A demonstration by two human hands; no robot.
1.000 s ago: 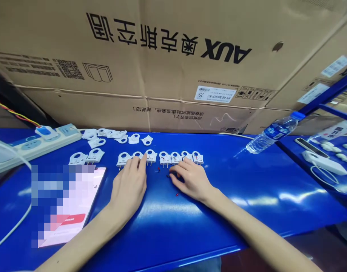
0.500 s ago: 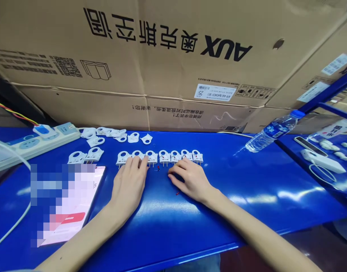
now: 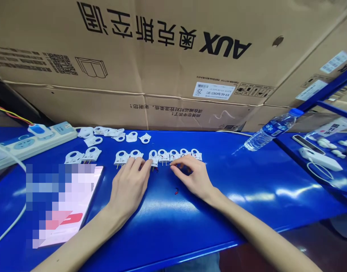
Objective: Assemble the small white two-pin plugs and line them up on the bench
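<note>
White plug housings with a round hole and metal prongs stand in a row on the blue table. My left hand (image 3: 130,183) has its fingertips closed on a plug housing (image 3: 153,158), which looks turned and sits close to its right-hand neighbour (image 3: 163,156). By the prongs of that neighbour is my right hand (image 3: 193,174), thumb and forefinger pinched together; anything between them is too small to make out. A small red part (image 3: 176,191) lies on the table below the right hand. Another dark red bit shows just under the held housing.
More white housings (image 3: 131,136) lie loosely at the back left. A power strip (image 3: 23,145) and a pink-screened tablet (image 3: 74,211) are on the left. A water bottle (image 3: 272,128) leans at the right against a blue frame. A large cardboard box (image 3: 162,68) stands behind the table.
The plug housing at my left fingertips has shifted right, away from its left neighbour, and turned. My right thumb and forefinger have come together near the row.
</note>
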